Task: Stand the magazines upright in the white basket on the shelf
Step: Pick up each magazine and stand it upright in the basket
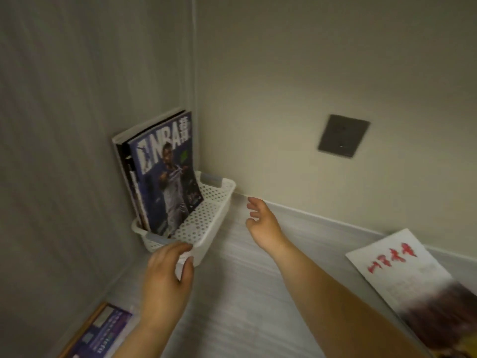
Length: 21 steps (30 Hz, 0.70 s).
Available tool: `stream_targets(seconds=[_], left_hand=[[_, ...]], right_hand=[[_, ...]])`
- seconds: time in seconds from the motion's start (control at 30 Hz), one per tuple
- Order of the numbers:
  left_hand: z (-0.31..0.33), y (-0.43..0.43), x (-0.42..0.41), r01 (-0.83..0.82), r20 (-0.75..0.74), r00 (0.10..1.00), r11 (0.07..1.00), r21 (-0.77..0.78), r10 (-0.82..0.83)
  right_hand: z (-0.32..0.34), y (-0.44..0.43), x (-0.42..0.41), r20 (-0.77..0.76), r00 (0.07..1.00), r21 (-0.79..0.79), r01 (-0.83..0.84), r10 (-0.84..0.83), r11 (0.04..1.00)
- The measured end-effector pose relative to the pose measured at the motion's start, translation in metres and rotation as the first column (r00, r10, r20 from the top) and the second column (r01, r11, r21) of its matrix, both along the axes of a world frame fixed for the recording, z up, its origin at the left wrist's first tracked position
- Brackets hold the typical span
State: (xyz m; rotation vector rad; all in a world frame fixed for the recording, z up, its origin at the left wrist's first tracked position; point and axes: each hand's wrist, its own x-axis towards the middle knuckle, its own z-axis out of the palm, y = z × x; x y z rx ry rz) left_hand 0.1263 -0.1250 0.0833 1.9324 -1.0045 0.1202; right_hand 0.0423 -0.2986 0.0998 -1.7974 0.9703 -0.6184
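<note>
Magazine (pixel 413 277) at the right edge of the shelf (pixel 232 293) looks floppy and slick, so I'd pinch its spine; left hand (pixel 166 272) grips the white basket (pixel 206 223), right hand (pixel 260 223) loose, empty.

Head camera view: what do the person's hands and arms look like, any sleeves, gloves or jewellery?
The left hand and right hand wear no gloves. The left forearm and right forearm are bare, with no sleeves in view. No watch, bracelet or ring shows, though the picture is blurred.
</note>
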Motion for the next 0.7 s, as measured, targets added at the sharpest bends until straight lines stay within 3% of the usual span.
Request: stream_targets(seconds=[0.2,0.33,0.43,0.5,0.6,0.7], left_hand=[[-0.008,-0.015,-0.109,0.36,0.062,0.93,0.932,0.049,-0.362],[-0.023,-0.024,-0.188,0.563,0.13,0.793,0.798,0.214,-0.595],[-0.034,-0.028,-0.243,0.678,0.116,0.665,0.661,0.321,-0.738],[-0.045,-0.03,-0.275,0.697,0.091,0.629,0.612,0.374,-0.772],[-0.062,-0.038,-0.308,0.662,-0.044,0.681,0.589,0.463,-0.731],[-0.076,-0.044,-0.333,0.657,-0.232,0.706,0.495,0.569,-0.669]], right_hand=[[-0.008,0.005,-0.148,-0.111,0.978,-0.12,0.161,-0.175,0.98],[-0.019,0.011,-0.266,-0.249,0.901,-0.28,0.285,-0.356,0.917],[-0.031,0.016,-0.352,-0.411,0.782,-0.371,0.327,-0.469,0.869],[-0.046,0.024,-0.404,-0.514,0.669,-0.431,0.34,-0.537,0.836],[-0.078,0.044,-0.457,-0.672,0.513,-0.419,0.331,-0.534,0.845],[-0.101,0.06,-0.473,-0.733,0.469,-0.36,0.346,-0.492,0.866]])
